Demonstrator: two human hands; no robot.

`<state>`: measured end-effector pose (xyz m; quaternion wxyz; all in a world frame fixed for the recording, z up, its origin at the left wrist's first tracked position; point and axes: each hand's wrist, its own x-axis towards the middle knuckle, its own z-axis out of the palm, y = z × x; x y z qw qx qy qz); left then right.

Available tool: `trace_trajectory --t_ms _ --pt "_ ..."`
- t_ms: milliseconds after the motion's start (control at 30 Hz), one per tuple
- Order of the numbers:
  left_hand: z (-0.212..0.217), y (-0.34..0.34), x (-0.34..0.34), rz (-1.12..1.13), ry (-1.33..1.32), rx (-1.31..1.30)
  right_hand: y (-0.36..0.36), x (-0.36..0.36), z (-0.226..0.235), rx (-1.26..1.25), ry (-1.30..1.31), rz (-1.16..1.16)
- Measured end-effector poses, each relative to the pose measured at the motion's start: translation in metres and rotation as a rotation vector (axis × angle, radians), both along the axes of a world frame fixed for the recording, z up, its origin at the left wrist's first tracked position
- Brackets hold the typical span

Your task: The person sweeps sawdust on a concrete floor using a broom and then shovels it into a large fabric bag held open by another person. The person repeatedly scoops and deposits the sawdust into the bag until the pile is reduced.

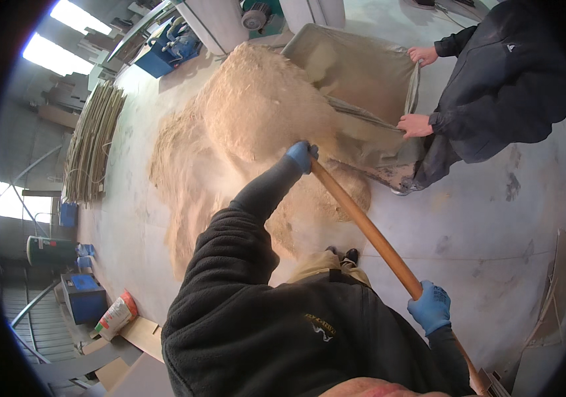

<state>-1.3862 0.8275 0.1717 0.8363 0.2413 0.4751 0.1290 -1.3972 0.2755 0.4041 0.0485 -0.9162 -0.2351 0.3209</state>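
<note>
Blue gloves cover both my hands, which are closed round a long wooden tool handle point(369, 228). My left hand point(301, 157) grips it at the far end, next to a big heap of sawdust point(263, 99). Farther down the handle is my right hand point(430, 307), near my right side. The tool's head does not show; my left hand and the sawdust hide it. Right of the heap, another person point(508, 86) in a dark jacket holds the mouth of a large translucent bag point(369, 73) open with both hands. Some sawdust lies inside the bag.
Sawdust spreads over the pale floor point(468, 231) towards my feet. At the left stands a stack of thin boards point(91, 145). Blue machinery point(167, 49) is at the back. A printed sack point(117, 316) and a blue box point(84, 298) sit at the lower left.
</note>
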Motion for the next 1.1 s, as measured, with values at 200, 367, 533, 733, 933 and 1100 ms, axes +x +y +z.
trace_trajectory --t_ms 200,367,533,733,933,1100 --pt "0.032 -0.003 0.144 -0.119 0.062 -0.079 0.008 0.073 0.007 0.06 0.028 -0.102" --pt "-0.001 0.004 0.197 -1.209 0.419 1.293 0.03 0.108 -0.001 0.086 0.197 -0.222" --pt "-0.062 0.015 0.245 -0.961 0.279 0.837 0.038 0.16 -0.037 0.159 0.722 -0.361" --pt "-0.123 0.012 0.31 -1.397 0.334 1.638 0.033 0.22 -0.111 0.497 1.54 -0.593" --pt "-0.123 -0.022 0.346 -1.359 0.472 1.546 0.003 0.279 -0.179 0.697 2.03 -0.75" --pt "-0.052 -0.073 0.334 -1.089 0.614 1.54 -0.037 0.352 -0.212 0.476 1.881 -0.674"
